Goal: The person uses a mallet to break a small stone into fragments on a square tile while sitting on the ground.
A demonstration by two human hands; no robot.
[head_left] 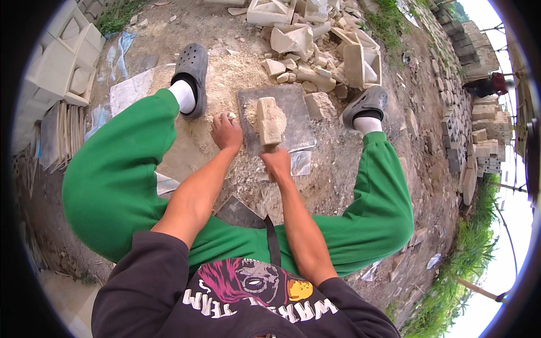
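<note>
Dark shirt (253, 304) nearest; farther, right hand (276, 163), fingers gripping a mallet (270, 118) over the grey slab (298, 115); left of it, left hand (226, 133), fingers curled, on what I cannot tell.

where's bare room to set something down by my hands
The dark slab has a mostly bare strip between the mallet and its right edge. Chip-dusted ground also opens between slab and right shoe. Crowded: beyond the slab, at the broken stone pile.
</note>
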